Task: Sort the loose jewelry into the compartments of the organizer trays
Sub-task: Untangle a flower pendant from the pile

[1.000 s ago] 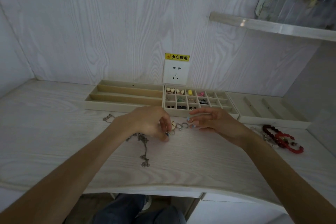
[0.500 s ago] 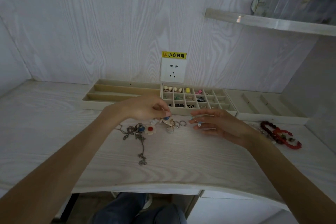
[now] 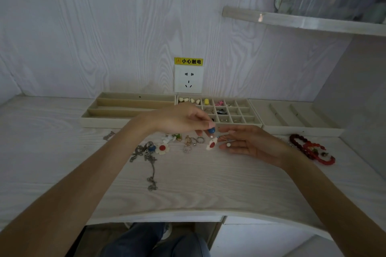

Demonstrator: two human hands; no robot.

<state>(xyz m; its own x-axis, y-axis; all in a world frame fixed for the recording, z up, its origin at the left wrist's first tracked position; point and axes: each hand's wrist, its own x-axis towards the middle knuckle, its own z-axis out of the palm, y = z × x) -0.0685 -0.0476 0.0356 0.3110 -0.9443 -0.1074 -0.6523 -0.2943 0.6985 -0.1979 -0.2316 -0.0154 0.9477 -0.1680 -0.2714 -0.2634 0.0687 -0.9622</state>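
My left hand (image 3: 183, 120) pinches a dangling earring (image 3: 211, 137) with a blue bead, a small pearl and a white-and-red flower, lifted just above the desk in front of the gridded tray (image 3: 253, 118). My right hand (image 3: 248, 144) lies palm up beside it, fingers loosely curled around a thin wire earring with a white bead (image 3: 228, 144). Loose jewelry lies under my left wrist: a matching flower earring (image 3: 162, 148), rings (image 3: 197, 140) and a silver chain (image 3: 150, 162). The gridded tray holds small pieces in several cells.
A long-slot tray (image 3: 125, 103) stands at the back left and a ridged tray (image 3: 296, 119) at the back right. Red bead bracelets (image 3: 309, 149) lie on the desk at the right. A wall socket (image 3: 188, 78) is behind the trays and a shelf (image 3: 302, 22) above right.
My left hand has lifted the blue-bead flower earring off the pile and carried it right toward my right hand, uncovering the jewelry beneath. My right hand has stayed nearly in place.
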